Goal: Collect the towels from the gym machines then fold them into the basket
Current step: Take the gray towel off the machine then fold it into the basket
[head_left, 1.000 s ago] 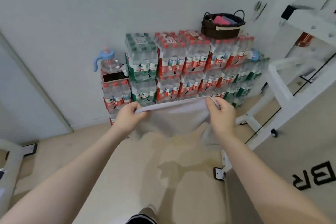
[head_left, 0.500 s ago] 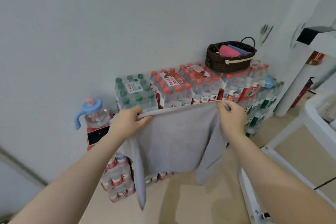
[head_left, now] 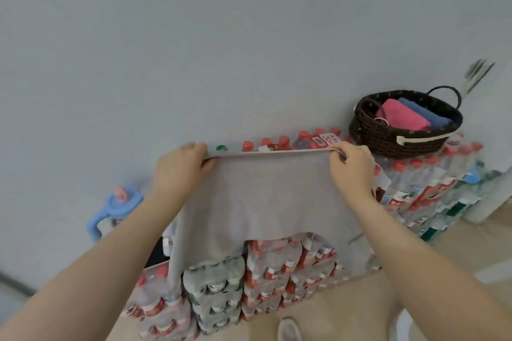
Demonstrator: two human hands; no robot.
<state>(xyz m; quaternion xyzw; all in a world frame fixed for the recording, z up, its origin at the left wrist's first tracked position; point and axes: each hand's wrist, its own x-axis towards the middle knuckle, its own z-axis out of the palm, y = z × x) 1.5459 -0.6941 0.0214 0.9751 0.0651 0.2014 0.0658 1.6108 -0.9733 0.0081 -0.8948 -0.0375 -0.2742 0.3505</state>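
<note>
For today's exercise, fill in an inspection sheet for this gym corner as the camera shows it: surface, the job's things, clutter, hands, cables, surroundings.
Surface: stacked packs of water bottles stand against the wall and serve as the shelf.
Job's things: grey towel held stretched by its top edge, hanging in front of the packs; dark woven basket on top of the packs holds a pink towel and a blue towel.
Clutter: blue-handled jug at the left of the stack.
Hands: left hand and right hand each pinch a top corner of the towel.
Cables: nothing seen.
Surroundings: pale wall; beige floor.
</note>
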